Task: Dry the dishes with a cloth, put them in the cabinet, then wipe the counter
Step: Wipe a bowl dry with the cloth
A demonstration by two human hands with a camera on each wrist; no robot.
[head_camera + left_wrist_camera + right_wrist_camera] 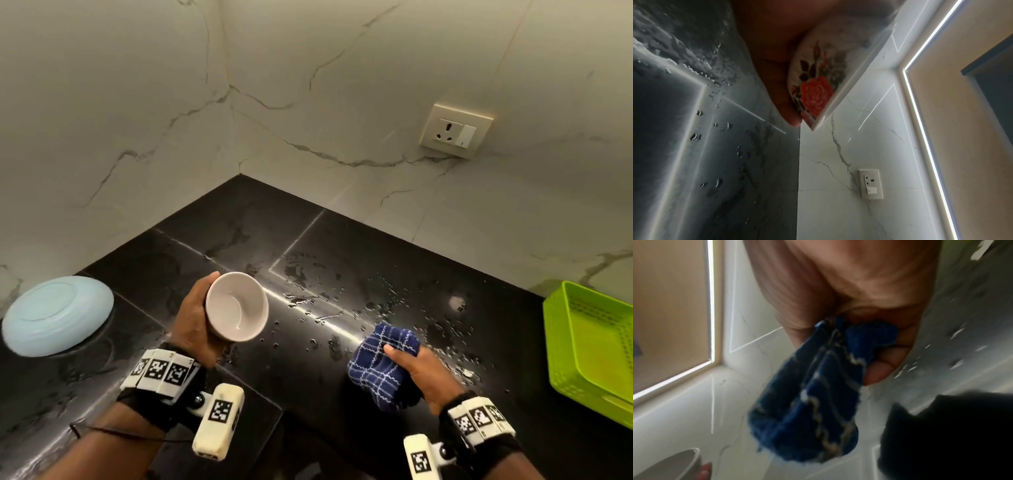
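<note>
You're mid-drying: your left hand (195,320) grips the small white bowl (237,306) above the near counter (212,240), and your right hand (419,368) clutches the bunched blue checked cloth (380,365) well apart from it. Next, probably bring the soft cloth into the glossy bowl. Farther out, droplets bead on black stone; a pale blue plate (56,315) lies upturned left, a green perforated basket (592,346) right.
</note>
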